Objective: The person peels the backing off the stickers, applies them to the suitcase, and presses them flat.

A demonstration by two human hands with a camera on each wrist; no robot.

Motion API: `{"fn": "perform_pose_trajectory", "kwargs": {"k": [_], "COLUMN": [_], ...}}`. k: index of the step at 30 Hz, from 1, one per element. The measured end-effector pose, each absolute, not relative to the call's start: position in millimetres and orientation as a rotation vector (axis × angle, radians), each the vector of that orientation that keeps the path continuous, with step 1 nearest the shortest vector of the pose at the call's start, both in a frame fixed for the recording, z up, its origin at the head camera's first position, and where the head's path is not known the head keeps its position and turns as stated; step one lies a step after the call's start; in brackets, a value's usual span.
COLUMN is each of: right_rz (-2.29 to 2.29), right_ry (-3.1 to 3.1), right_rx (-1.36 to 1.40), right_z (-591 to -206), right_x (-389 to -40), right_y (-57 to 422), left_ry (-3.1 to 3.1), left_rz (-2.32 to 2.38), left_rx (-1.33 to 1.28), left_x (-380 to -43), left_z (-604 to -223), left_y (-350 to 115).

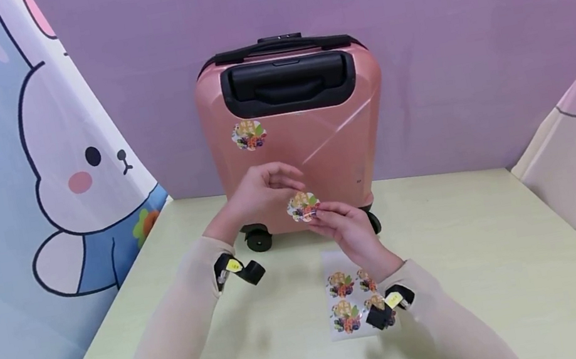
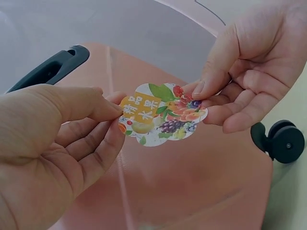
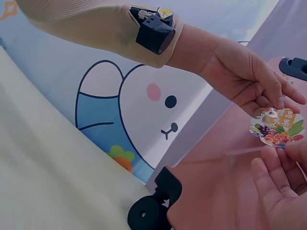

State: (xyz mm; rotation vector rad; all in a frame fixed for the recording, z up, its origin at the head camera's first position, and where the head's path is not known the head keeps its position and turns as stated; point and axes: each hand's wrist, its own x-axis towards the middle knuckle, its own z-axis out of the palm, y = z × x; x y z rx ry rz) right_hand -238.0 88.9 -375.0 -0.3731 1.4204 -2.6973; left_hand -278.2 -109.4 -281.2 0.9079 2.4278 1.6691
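Left wrist: left fingers (image 2: 103, 146) and right fingers (image 2: 240, 115) pinch the fruit sticker (image 2: 163, 120) (scalloped); uneven pulling may crease it.

The head view looks forward and down from in front of and above the suitcase (image 1: 329, 153), far enough back to take in all of it plus the left wrist camera (image 1: 252, 272) and the right wrist camera (image 1: 379, 316), both in front of it. The left wrist view sits close before the suitcase, rolled so that it appears tipped sideways. The right wrist view, also near and tilted, faces across the suitcase toward the rabbit print (image 3: 153, 100) on its left, which the head view shares. All three share the sticker (image 1: 300, 208) before the suitcase.
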Motion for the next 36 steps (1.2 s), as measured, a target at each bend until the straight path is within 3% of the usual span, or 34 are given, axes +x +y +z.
{"fn": "perform_pose_trajectory", "kwargs": {"k": [19, 36], "right_rz": [-2.777, -2.804], "right_ry": [1.288, 1.222], "right_rx": [-0.401, -0.418], "right_z": [-343, -317], "right_x": [-249, -258], "right_y": [84, 80], "left_ry": [2.493, 2.613], "left_rz": [1.658, 1.62], "left_rx": [0.78, 0.952], "left_x": [-284, -290], "left_z": [-240, -211], "left_y": [-104, -99]}}
